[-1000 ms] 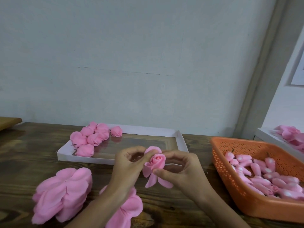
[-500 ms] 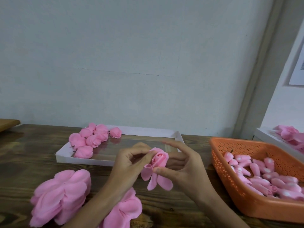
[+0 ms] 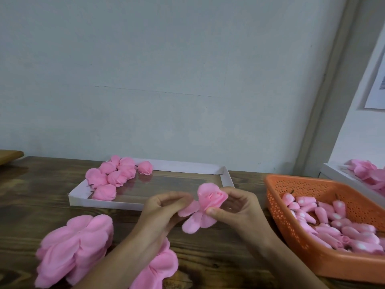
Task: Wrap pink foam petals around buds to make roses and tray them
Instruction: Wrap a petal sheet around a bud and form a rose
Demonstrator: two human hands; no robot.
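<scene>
Slippage is the main risk. The half-wrapped rose point(image 3: 210, 198) is held in the air above the worktop point(image 3: 31, 195), just in front of the white tray point(image 3: 226, 176), and only its inner petals are closed up. The right hand point(image 3: 239, 207) pinches it low down, thumb in front and fingers point(image 3: 233, 195) curled behind. If that pinch eases, the wrapped layers could spring open, since foam tends to push back.

The left hand point(image 3: 164, 211) pinches one loose petal point(image 3: 188, 207) between curled fingers, while the hanging petals point(image 3: 194, 224) dangle free below. Pulling too hard could crease or tear the foam, and laying the petal skewed would likely leave a lopsided bloom.

Finished roses point(image 3: 116, 176) cluster in the tray's far-left corner, and nothing visible stands between the hands and its near wall. A small petal stack point(image 3: 160, 265) lies partly under the left forearm and a large petal stack point(image 3: 75, 247) lies further left, so a careless arm could drag either.

An orange basket point(image 3: 291, 184) of buds point(image 3: 333, 217) stands near the right wrist. A second tray point(image 3: 337, 174) of pink flowers sits at the far right edge.
</scene>
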